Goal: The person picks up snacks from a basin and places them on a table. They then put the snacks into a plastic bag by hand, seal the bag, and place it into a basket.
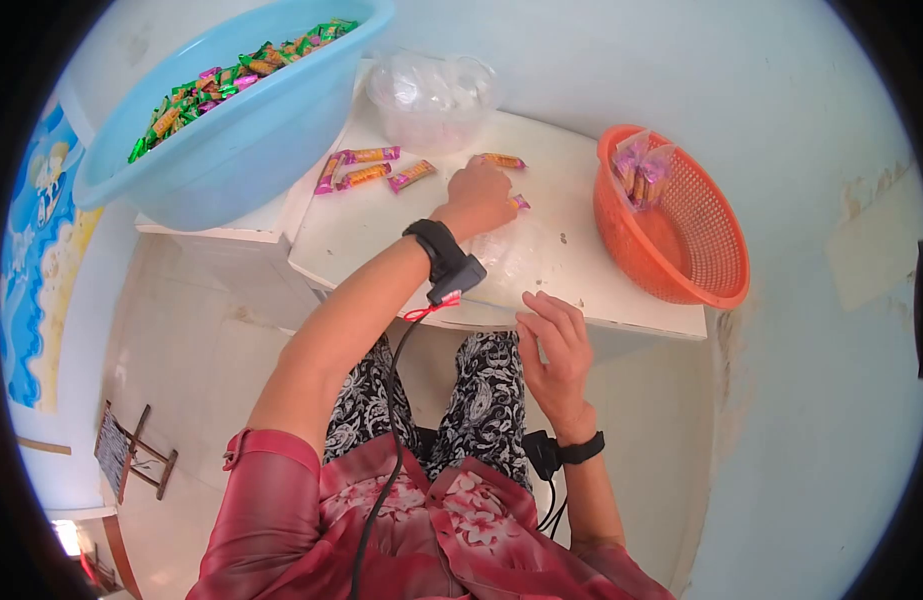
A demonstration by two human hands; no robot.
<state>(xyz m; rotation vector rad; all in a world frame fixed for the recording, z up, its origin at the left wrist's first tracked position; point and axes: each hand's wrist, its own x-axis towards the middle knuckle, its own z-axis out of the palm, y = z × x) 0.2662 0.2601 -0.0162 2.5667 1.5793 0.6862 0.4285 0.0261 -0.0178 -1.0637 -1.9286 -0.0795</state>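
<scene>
My left hand reaches over the white tabletop with its fingers curled downward, and their tips are hidden beneath it. Close to its fingers lies a wrapped snack in purple and orange. The end of another wrapped snack shows at the thumb side; whether the hand grips it cannot be seen. Below that wrist a clear plastic bag lies flat on the table. My right hand hovers by the table's front edge, fingers loosely bent and apart, holding nothing. Several more wrapped snacks lie left of my left hand.
A large blue basin of green and purple wrapped snacks stands at the left. Behind the hands sits a clear tub with plastic bags in it. At the right, an orange basket holds filled bags. A folding stool stands on the floor.
</scene>
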